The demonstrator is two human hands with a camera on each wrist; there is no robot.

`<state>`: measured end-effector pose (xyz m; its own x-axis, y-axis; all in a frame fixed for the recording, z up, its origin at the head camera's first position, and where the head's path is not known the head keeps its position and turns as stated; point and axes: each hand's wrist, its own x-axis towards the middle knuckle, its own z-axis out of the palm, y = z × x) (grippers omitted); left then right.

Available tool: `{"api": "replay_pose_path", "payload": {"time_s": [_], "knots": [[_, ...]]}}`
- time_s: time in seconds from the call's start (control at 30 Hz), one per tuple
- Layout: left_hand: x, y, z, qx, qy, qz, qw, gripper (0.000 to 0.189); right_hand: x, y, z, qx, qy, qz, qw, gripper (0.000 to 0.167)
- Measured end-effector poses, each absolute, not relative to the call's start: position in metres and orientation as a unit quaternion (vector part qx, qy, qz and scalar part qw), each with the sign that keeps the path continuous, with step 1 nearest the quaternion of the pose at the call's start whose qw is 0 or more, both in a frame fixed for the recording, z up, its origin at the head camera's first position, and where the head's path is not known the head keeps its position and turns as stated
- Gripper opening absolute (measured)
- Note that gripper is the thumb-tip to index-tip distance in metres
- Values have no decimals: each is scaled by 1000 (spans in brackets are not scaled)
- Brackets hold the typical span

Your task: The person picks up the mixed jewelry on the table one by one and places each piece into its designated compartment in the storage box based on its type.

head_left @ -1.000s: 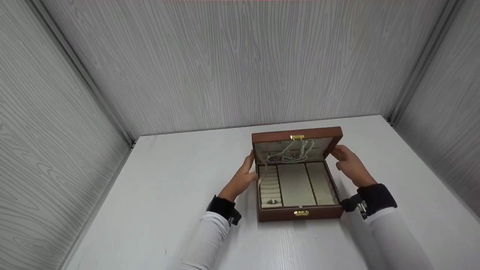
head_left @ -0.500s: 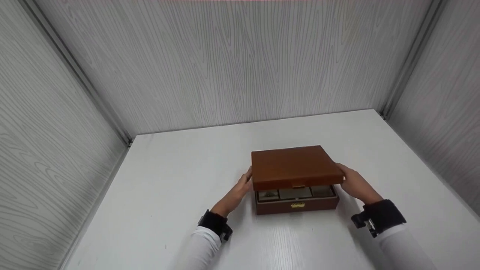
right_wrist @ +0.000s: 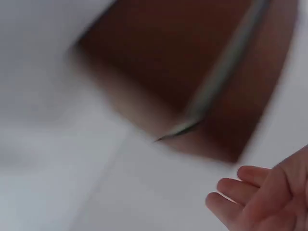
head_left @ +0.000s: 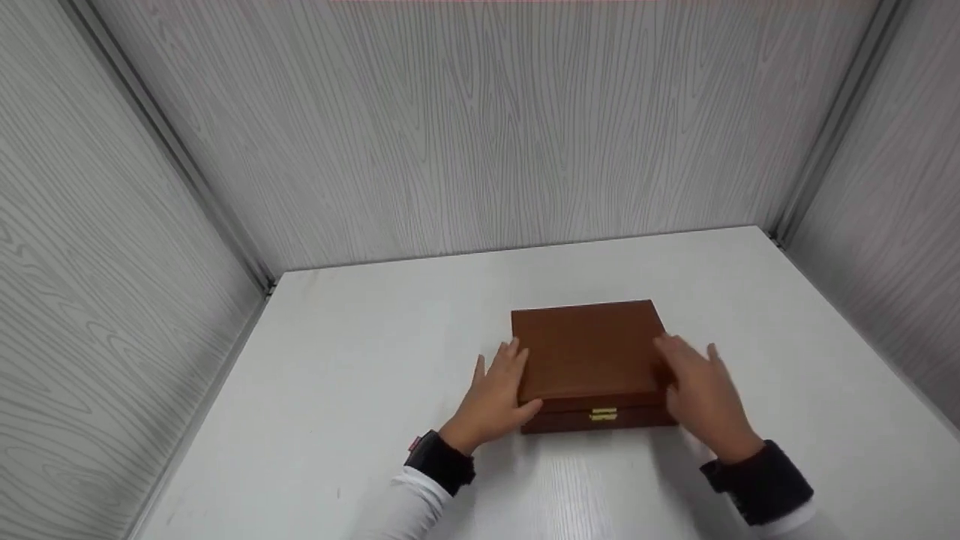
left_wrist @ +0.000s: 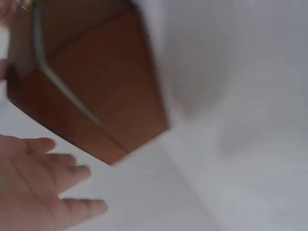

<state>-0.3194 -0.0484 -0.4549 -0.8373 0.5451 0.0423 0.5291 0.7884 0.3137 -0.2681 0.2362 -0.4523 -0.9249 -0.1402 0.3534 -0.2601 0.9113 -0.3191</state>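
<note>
A brown jewelry box with its lid down sits on the white table, its gold clasp facing the person. At the box's left edge is my left hand, fingers spread and straight, the tips overlapping the lid's left side. My right hand is at the right edge, fingers extended over the lid's right side. In the left wrist view, straight left fingers show beside the box's side wall. Blurred in the right wrist view, the box stands above the right fingers.
The box rests on a white table toward its right half. A grey wood-grain panel rises behind the table. Similar panels stand at the left and the right.
The lid has swung down from raised to lying on the box, hiding the pearl necklace and ring inside. Both hands have moved from the lid's sides to over its left and right edges.
</note>
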Motion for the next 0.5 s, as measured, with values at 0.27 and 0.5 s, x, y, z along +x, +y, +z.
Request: {"api": "replay_pose_path", "payload": {"time_s": [0.27, 0.5], "knots": [[-314, 16, -456, 385, 916, -61, -91, 63, -268, 201, -468, 246, -927, 103, 264, 47], [-314, 18, -464, 371, 915, -113, -111, 59, -271, 196, -473, 258, -913, 77, 308, 41]]}}
